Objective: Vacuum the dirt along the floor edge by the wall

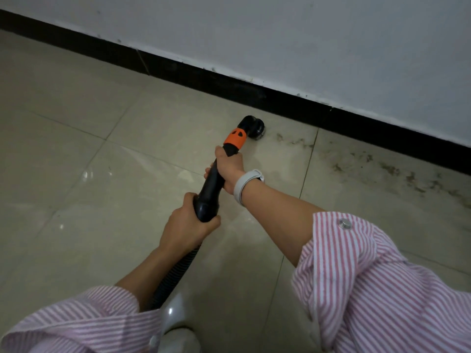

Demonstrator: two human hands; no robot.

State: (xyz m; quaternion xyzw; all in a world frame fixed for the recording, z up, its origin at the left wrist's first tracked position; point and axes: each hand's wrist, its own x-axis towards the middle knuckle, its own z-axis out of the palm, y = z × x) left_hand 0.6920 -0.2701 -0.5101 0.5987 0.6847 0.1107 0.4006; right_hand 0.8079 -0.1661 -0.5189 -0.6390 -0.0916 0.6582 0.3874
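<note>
The beige tiled floor [107, 159] carries brownish dirt [390, 169] strewn along the black skirting board [280, 98], and the vacuum's black brush nozzle [256, 128] rests near that board.

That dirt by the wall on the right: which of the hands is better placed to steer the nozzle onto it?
The right hand, probably. It grips the wand nearest the brush nozzle, on the same side as the dirt. The left hand holds the rear end by the hose.

Dim, soft focus, wide-angle edge distortion.
</note>
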